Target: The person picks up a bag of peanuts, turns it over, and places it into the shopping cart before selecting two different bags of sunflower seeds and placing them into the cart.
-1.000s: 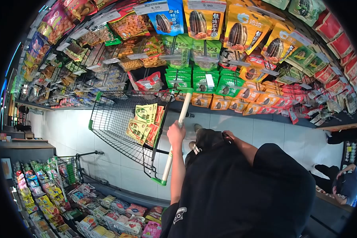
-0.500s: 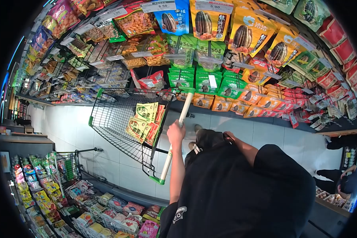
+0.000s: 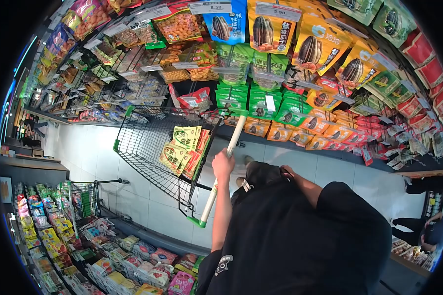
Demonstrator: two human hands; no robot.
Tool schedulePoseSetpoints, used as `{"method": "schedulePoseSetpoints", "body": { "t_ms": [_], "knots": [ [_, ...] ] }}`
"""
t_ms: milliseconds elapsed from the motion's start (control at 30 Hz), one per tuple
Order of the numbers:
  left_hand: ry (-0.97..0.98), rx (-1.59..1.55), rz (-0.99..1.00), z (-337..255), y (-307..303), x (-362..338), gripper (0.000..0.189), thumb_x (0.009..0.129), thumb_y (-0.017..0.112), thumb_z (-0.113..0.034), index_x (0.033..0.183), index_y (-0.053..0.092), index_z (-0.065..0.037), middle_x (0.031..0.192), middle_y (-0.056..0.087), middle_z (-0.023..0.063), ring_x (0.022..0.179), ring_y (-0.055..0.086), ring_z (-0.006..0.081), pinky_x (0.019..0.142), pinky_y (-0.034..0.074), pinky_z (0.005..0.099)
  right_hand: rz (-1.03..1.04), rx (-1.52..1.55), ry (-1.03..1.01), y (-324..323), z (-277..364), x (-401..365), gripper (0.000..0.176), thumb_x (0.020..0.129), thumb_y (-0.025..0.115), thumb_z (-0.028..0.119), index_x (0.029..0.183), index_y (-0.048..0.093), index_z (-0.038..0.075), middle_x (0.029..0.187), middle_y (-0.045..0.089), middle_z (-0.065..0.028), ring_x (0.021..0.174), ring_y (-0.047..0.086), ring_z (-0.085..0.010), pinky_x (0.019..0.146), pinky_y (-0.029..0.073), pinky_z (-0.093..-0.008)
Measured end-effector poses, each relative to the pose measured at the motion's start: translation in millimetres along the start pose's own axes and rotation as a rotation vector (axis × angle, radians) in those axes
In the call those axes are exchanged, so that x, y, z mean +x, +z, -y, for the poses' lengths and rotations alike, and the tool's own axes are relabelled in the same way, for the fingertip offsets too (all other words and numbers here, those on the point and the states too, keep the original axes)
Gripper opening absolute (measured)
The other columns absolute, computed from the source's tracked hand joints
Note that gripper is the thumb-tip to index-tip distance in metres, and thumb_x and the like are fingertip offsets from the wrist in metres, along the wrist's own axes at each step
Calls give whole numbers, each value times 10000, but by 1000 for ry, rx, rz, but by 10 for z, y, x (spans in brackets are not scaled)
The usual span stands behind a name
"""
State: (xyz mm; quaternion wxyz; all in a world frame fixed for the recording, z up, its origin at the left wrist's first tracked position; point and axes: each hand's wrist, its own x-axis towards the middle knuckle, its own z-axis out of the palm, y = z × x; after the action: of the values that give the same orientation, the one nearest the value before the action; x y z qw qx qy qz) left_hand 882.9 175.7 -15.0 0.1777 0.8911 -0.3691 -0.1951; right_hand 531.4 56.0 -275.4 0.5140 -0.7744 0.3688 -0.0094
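Observation:
My left hand (image 3: 223,163) is closed around the pale handle bar (image 3: 236,135) of a shopping cart with green end caps. The cart's black wire basket (image 3: 138,142) stands in front of me. Inside it lie several yellow and red snack packets (image 3: 184,147), overlapping near the handle end. My right hand (image 3: 287,171) is at my waist, beside my dark clothing. Its fingers are mostly hidden, so I cannot see whether it holds anything.
Sunflower seed bags (image 3: 272,29) and nut packets hang on the rack ahead. At lower left, a second cart (image 3: 83,199) stands beside a display of packaged snacks (image 3: 157,255). Pale tiles (image 3: 147,196) run between. Another person (image 3: 430,231) is at far right.
My view has shifted slightly, so the racks and cart appear a little further right. My left hand stays on the handle bar and the packets remain in the basket.

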Motion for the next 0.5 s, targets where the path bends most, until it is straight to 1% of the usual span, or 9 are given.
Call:
{"method": "schedulePoseSetpoints", "body": {
  "t_ms": [167, 267, 367, 467, 500],
  "knots": [
    [9, -1, 11, 24, 12, 21, 241, 848, 650, -313, 955, 643, -97, 886, 696, 190, 855, 668, 408, 754, 535, 500, 34, -65, 58, 17, -32, 60, 474, 625, 680, 347, 1009, 700, 69, 938, 685, -207, 922, 664, -404, 769, 527, -442],
    [-4, 2, 16, 39, 15, 22, 243, 848, 649, -316, 947, 643, -94, 885, 697, 188, 854, 671, 404, 755, 537, 497, 65, -48, 44, 0, -38, 74, 515, 609, 683, 356, 1035, 691, 66, 980, 678, -218, 969, 651, -405, 813, 521, -442],
    [5, 6, 15, 34, 3, 18, 246, 850, 644, -319, 949, 644, -94, 891, 698, 187, 855, 673, 403, 755, 537, 499, 30, 6, 16, 19, -49, 60, 537, 606, 685, 348, 1061, 682, 63, 1017, 674, -220, 1000, 642, -405, 846, 516, -441],
    [4, 11, 13, 41, 7, 23, 245, 853, 640, -319, 951, 645, -95, 896, 699, 186, 854, 673, 404, 757, 538, 498, 27, 35, 25, 26, -23, 44, 542, 611, 685, 346, 1070, 679, 57, 1025, 675, -216, 1005, 641, -406, 850, 516, -441],
    [5, 9, 14, 42, 7, 28, 245, 853, 640, -319, 952, 645, -95, 897, 699, 185, 855, 673, 403, 757, 538, 498, 9, 38, -5, 30, -22, 40, 544, 612, 684, 350, 1073, 680, 60, 1025, 674, -217, 1005, 640, -407, 848, 516, -441]
  ]
}}
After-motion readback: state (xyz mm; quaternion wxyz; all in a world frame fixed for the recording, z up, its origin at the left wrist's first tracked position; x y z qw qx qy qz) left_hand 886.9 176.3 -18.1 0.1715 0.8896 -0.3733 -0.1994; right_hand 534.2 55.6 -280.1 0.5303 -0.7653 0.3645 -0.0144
